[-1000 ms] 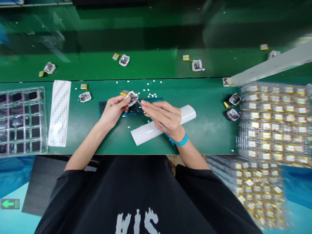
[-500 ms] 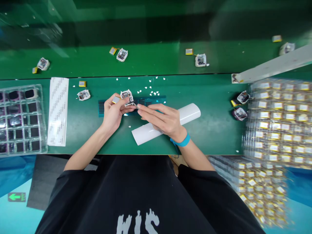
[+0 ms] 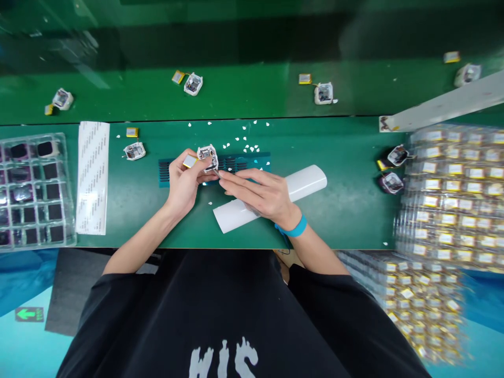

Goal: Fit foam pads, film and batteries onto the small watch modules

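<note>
My left hand is closed on a white watch housing, its open side with the circuit parts facing up. A silver-and-yellow battery lies against the fingers of that hand, beside the housing. My right hand, with a blue band at the wrist, pinches slim metal tweezers; their tip meets the lower right edge of the housing. Most of the tweezers is hidden by the fingers. Beneath both hands lies a slotted blue-green strip. A curled white sheet passes under my right hand.
Small white stickers are scattered beyond my hands. At left are a printed white strip and a clear compartment tray. Stacked battery trays stand at right. More housings with batteries sit along the back, near a white bar.
The view has shifted slightly. Both hands keep their grip, the tweezers still at the lower right edge of the housing.
</note>
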The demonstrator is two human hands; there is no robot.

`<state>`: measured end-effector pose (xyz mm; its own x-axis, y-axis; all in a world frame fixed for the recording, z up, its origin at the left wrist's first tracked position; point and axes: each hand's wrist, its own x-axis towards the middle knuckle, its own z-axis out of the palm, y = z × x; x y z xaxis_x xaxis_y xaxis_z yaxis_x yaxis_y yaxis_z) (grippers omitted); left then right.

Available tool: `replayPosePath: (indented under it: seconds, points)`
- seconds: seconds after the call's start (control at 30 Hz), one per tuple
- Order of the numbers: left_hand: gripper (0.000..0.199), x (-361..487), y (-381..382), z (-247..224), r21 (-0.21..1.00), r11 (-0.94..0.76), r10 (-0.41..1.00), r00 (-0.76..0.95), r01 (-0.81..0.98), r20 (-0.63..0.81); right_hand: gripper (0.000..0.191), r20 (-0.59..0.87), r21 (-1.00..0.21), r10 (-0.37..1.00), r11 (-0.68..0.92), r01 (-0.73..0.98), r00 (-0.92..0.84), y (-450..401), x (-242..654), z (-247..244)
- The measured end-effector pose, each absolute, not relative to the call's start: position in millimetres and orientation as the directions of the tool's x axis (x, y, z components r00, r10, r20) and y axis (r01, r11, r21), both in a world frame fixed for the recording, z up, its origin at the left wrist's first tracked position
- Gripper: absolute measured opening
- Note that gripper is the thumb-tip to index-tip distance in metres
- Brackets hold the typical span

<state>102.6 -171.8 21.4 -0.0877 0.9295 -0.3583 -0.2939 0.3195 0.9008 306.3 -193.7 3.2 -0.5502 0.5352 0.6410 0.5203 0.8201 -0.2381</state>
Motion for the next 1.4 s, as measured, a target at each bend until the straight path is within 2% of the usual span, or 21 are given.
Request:
replayPosePath:
  seconds: [0.2, 0.33, 0.53, 0.6, 0.67, 0.73, 0.8, 0.87, 0.9, 1.0, 1.03, 1.1, 1.2, 1.23, 1.27, 1.3, 1.4]
  points:
    - [0.032, 104, -172, 17, 0.937, 0.280, 0.941, -0.136, -0.208, -0.311, 0.031, 0.566, -0.225, 0.596, 0.776, 0.589, -0.569, -196, 302, 3]
    - [0.033, 102, -171, 15, 0.947, 0.251, 0.948, -0.148, -0.199, -0.282, 0.034, 0.658, -0.224, 0.541, 0.805, 0.549, -0.525, -196, 303, 2]
    - [0.036, 106, -170, 10, 0.944, 0.261, 0.944, -0.152, -0.199, -0.293, 0.037, 0.577, -0.358, 0.644, 0.753, 0.553, -0.503, -193, 302, -1]
    - [0.043, 103, -166, 6, 0.947, 0.247, 0.954, -0.121, -0.205, -0.275, 0.033, 0.613, -0.364, 0.635, 0.755, 0.546, -0.470, -189, 305, 6]
    - [0.050, 92, -153, 1, 0.971, 0.193, 0.973, -0.096, -0.144, -0.208, 0.026, 0.687, -0.403, 0.632, 0.743, 0.535, -0.359, -185, 312, 17]
    - [0.051, 71, -127, -2, 0.997, 0.058, 0.992, -0.114, 0.046, -0.053, 0.026, 0.727, -0.493, 0.667, 0.672, 0.552, -0.162, -183, 327, 29]
    - [0.036, 44, -90, -1, 0.913, -0.129, 0.968, -0.153, 0.388, 0.201, 0.035, 0.691, -0.593, 0.720, 0.511, 0.623, 0.066, -185, 349, 38]
    - [0.020, 18, -51, 5, 0.856, -0.184, 0.937, -0.176, 0.483, 0.301, 0.043, 0.590, -0.650, 0.769, 0.272, 0.710, 0.246, -194, 374, 40]
    - [0.020, 8, -35, 9, 0.833, -0.211, 0.928, -0.164, 0.512, 0.336, 0.048, 0.518, -0.655, 0.803, 0.151, 0.741, 0.295, -200, 387, 39]
    - [0.045, -2, -14, 28, 0.756, -0.343, 0.901, -0.032, 0.557, 0.432, 0.069, 0.261, -0.625, 0.914, -0.085, 0.776, 0.311, -221, 412, 26]
    - [0.048, 2, -19, 34, 0.717, -0.402, 0.882, 0.032, 0.570, 0.469, 0.075, 0.164, -0.615, 0.938, -0.146, 0.775, 0.307, -227, 414, 22]
    - [0.039, 24, -48, 45, 0.630, -0.515, 0.832, 0.162, 0.581, 0.531, 0.079, 0.016, -0.563, 0.945, -0.262, 0.784, 0.327, -237, 412, 12]
    - [0.021, 71, -123, 41, 0.482, -0.679, 0.726, 0.414, 0.554, 0.549, 0.067, -0.089, -0.503, 0.927, -0.356, 0.787, 0.363, -244, 403, 0]
    - [0.024, 88, -149, 33, 0.422, -0.748, 0.662, 0.532, 0.512, 0.528, 0.064, -0.101, -0.505, 0.928, -0.357, 0.785, 0.358, -244, 401, -4]
    - [0.040, 102, -173, 23, 0.347, -0.834, 0.549, 0.710, 0.429, 0.440, 0.063, -0.106, -0.503, 0.925, -0.366, 0.783, 0.364, -242, 401, -7]
    - [0.057, 114, -194, 11, 0.300, -0.876, 0.466, 0.820, 0.377, 0.332, 0.062, -0.104, -0.503, 0.922, -0.372, 0.780, 0.373, -240, 402, -9]
    - [0.077, 129, -239, -17, 0.338, -0.843, 0.477, 0.872, 0.418, 0.112, 0.060, -0.111, -0.517, 0.932, -0.350, 0.781, 0.344, -236, 409, -13]
